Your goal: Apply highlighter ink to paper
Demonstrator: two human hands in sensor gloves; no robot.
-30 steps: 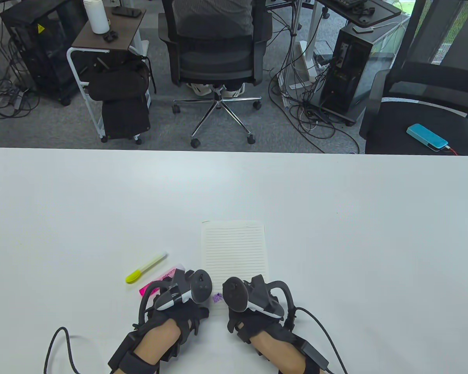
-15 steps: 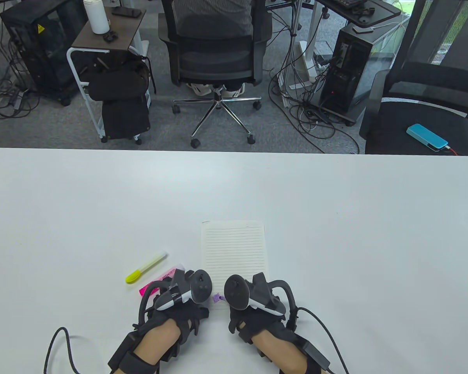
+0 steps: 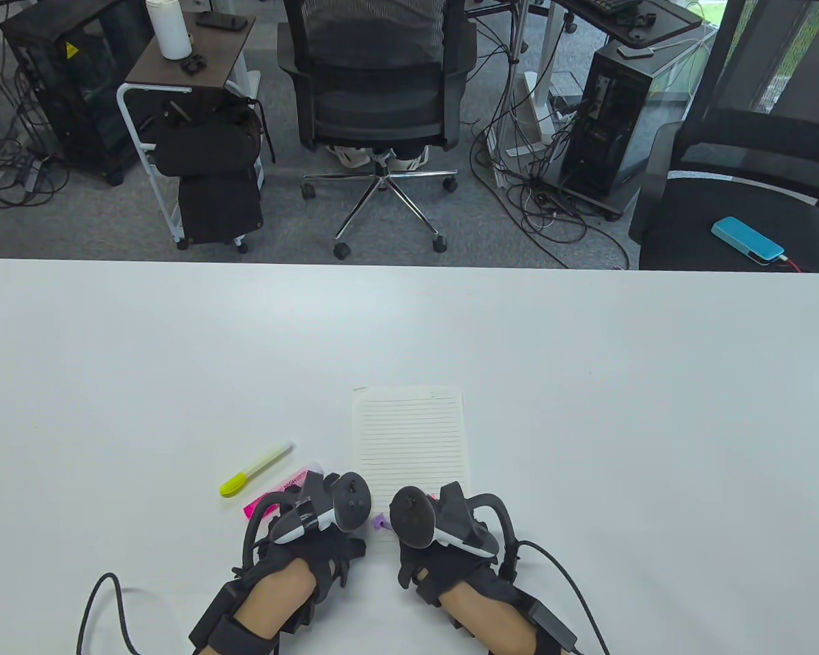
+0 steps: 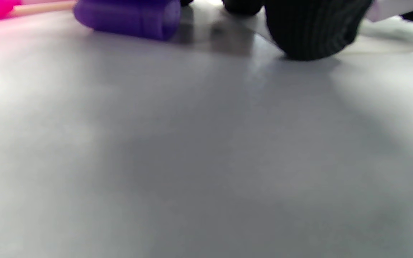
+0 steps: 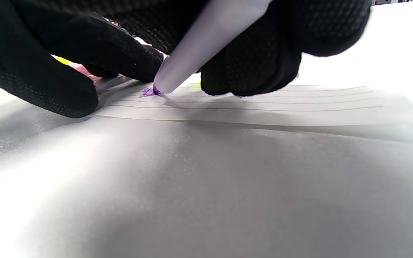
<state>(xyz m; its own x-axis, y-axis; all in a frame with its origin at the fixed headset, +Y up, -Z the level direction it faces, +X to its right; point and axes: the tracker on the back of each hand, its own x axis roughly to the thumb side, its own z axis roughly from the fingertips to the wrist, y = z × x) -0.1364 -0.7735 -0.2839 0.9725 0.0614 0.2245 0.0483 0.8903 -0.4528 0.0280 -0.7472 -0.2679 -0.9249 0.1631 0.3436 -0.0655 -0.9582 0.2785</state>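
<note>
Highlighter (image 5: 206, 39) sits pinched in the right hand (image 3: 443, 539), slanting down and leftward, its purple tip touching the paper's (image 3: 409, 443) near left corner beside a small purple mark (image 5: 148, 93). Left hand (image 3: 314, 532) rests beside it on the surface (image 3: 587, 409); its grip I cannot tell.

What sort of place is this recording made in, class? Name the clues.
Most likely an office or computer lab: a black mesh swivel chair on castors, black desktop computer towers with tangled floor cables, and a large white work table.
</note>
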